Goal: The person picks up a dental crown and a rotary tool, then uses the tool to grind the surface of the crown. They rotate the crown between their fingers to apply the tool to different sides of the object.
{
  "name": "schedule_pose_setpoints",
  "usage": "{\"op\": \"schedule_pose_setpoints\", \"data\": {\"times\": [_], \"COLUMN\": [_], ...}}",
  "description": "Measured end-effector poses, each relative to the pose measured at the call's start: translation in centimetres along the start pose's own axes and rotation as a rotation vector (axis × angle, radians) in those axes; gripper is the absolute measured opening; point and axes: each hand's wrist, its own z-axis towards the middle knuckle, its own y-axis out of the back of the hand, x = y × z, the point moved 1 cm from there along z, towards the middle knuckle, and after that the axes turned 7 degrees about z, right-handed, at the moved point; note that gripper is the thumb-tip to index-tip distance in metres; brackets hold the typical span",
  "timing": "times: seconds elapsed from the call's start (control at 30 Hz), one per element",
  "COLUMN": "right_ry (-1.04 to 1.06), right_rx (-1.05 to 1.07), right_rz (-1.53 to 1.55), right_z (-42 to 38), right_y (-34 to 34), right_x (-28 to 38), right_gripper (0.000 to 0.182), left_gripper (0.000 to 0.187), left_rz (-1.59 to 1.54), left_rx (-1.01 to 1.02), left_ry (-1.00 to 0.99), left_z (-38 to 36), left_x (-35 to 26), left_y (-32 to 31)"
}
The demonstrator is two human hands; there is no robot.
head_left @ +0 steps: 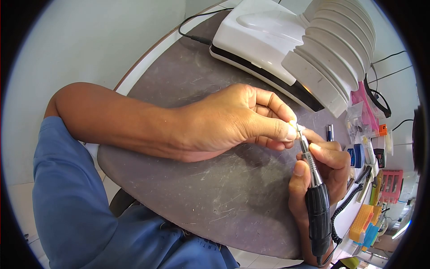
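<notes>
My left hand [237,116] reaches in from the left, thumb and index finger pinched on a small whitish piece [293,123], mostly hidden by the fingertips. On the right, my right hand [329,168] is wrapped round a rotary handpiece [318,210] with a black body and a silver front. Its thin metal tip points up at the small piece and appears to meet it; actual contact cannot be made out. The fingertips of both hands are close together above the grey tabletop [192,188].
A white device [264,31] with a ribbed white hood [336,49] stands behind my hands. Farther right are a blue-lidded jar [357,155], an orange block [361,223], a pink rack [392,186] and a coiled black cable [345,205].
</notes>
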Motion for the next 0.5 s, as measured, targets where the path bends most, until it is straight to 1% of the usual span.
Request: {"op": "schedule_pose_setpoints", "data": {"times": [0.23,0.33,0.4,0.5], "right_ry": [0.023,-0.001,-0.063,-0.047], "right_rx": [0.021,-0.019,-0.054,-0.022], "right_rz": [0.008,-0.009,0.058,0.031], "right_z": [0.12,0.12,0.18,0.07], "right_y": [-0.07,-0.1,-0.02,-0.03], "right_x": [0.0,0.08,0.12,0.14], "right_gripper": [0.028,0.028,0.028,0.029], "left_gripper": [0.018,0.017,0.018,0.019], "left_rz": [0.0,0.002,-0.027,-0.023], "left_rx": [-0.001,0.008,-0.001,0.006], "left_ry": [0.013,0.017,0.022,0.012], "left_z": [-0.06,-0.06,-0.19,-0.09], "left_x": [-0.09,-0.21,-0.43,-0.23], "left_y": [0.05,-0.02,-0.16,-0.06]}}
